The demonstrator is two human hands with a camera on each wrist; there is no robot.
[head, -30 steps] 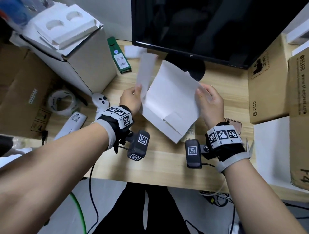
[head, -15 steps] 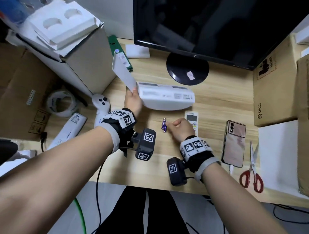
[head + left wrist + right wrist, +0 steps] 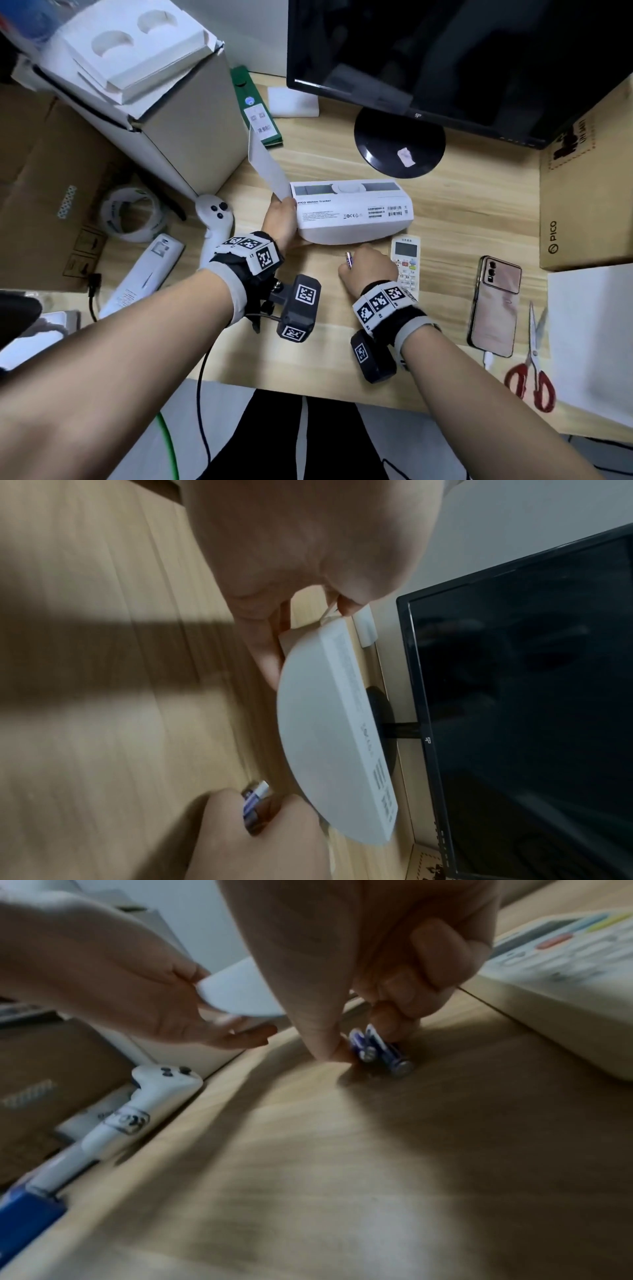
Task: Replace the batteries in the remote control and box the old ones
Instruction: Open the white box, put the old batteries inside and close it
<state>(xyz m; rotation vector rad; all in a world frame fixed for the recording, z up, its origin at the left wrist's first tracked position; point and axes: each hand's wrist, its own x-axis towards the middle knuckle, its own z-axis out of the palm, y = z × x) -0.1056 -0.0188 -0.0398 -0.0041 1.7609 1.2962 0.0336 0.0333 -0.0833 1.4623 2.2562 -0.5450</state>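
From the head view, the box (image 3: 352, 216) now lies on the desk (image 3: 462, 212), no longer up in both hands. The left hand (image 3: 281, 219) holds its flap open.

In the left wrist view, the batteries (image 3: 255, 802) sit near the box.

In the right wrist view, the right hand (image 3: 377, 969) has come down and pinches both batteries beside the remote (image 3: 561, 969). They probably go in the box next.
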